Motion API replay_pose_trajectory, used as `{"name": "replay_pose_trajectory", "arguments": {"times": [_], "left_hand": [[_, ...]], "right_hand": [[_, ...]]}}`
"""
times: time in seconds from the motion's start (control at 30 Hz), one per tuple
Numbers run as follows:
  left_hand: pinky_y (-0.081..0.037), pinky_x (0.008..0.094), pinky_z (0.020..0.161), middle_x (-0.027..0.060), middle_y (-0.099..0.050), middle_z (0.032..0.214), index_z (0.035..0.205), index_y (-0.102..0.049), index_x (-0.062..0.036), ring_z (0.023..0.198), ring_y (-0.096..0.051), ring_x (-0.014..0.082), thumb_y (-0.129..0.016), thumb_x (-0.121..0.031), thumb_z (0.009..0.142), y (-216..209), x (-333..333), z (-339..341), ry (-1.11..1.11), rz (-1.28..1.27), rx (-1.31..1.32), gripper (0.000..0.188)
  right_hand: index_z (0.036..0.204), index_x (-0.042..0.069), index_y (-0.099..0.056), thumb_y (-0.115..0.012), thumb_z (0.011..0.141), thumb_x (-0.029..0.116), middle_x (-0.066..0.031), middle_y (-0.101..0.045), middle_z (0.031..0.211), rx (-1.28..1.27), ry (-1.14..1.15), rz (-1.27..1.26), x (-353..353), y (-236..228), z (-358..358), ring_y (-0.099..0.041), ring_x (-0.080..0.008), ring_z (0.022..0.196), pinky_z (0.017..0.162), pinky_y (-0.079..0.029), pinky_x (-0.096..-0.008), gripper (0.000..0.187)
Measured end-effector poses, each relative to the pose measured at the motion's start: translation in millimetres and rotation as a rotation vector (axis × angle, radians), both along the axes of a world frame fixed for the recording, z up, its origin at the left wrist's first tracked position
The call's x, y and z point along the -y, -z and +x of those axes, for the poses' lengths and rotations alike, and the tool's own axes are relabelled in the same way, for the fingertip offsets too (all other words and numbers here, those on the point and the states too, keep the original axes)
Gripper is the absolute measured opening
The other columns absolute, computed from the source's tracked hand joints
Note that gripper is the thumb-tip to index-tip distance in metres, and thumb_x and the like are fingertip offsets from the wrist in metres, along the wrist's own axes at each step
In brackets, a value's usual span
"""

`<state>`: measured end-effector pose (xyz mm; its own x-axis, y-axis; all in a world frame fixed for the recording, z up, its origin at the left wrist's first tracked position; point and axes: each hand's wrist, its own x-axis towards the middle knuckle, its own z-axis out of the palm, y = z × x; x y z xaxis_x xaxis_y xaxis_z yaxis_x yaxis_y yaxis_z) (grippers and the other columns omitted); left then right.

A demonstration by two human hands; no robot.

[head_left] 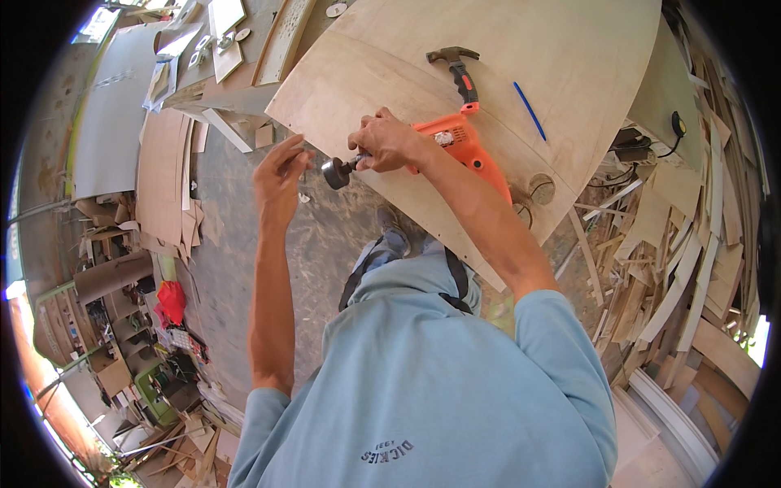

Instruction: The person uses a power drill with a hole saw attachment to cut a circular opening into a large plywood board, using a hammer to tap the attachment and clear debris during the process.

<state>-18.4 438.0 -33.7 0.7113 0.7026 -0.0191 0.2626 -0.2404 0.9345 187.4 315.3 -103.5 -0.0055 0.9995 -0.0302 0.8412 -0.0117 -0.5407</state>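
Note:
An orange power drill (480, 167) lies on its side on a pale plywood sheet, its front end toward the sheet's near left edge. My right hand (389, 142) is closed around the drill's chuck end, which the fingers mostly hide. A dark cup-shaped hole saw (334, 173) sticks out from there, past the board's edge. Just left of it, my left hand (281, 171) is raised with loosely bent fingers, apart from the hole saw and holding nothing I can see. Beyond the drill rests a claw hammer (457, 71) with a black and orange grip.
On the plywood sheet (561, 49) lie a blue pen (530, 111) and a round wooden disc or cut-out (542, 189). Wood offcuts (675, 244) pile up on the right. Boards (163, 175) and cluttered shelves (122, 317) stand at the left, beside the concrete floor (232, 285).

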Motion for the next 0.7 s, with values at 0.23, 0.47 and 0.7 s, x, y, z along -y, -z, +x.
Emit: {"name": "replay_pose_trajectory", "arguments": {"times": [0.23,0.47,0.7], "left_hand": [[-0.057,0.0328,0.08,0.0111,-0.077,0.095,0.114,-0.075,0.0013,0.085,-0.072,0.0167,-0.072,0.001,0.089,4.1,-2.1,62.8,0.415,0.116,-0.284,0.025],[-0.057,0.0318,0.076,0.0097,-0.076,0.089,0.104,-0.074,0.0019,0.081,-0.074,0.0156,-0.072,0.002,0.082,8.4,-0.5,75.0,0.576,0.208,-0.48,0.022],[-0.056,0.0319,0.073,0.0122,-0.077,0.086,0.104,-0.075,0.0025,0.078,-0.074,0.0166,-0.075,0.002,0.082,16.6,-1.7,79.2,0.584,0.275,-0.506,0.022]], "right_hand": [[0.101,0.005,-0.075,-0.078,0.082,0.033,-0.0139,-0.074,0.106,0.047,0.709,0.32,21.9,13.8,58.3,-0.063,-0.034,0.111,0.094,-0.052,-0.0467,0.034],[0.119,0.002,-0.066,-0.076,0.083,0.036,-0.0194,-0.063,0.127,0.165,1.329,0.082,55.1,25.1,93.7,-0.054,-0.0363,0.124,0.099,-0.047,-0.0553,0.05],[0.115,-0.001,-0.067,-0.073,0.086,0.036,-0.0227,-0.065,0.123,-0.029,1.198,-0.09,55.9,33.6,108.8,-0.062,-0.0384,0.118,0.098,-0.052,-0.0486,0.048]]}}
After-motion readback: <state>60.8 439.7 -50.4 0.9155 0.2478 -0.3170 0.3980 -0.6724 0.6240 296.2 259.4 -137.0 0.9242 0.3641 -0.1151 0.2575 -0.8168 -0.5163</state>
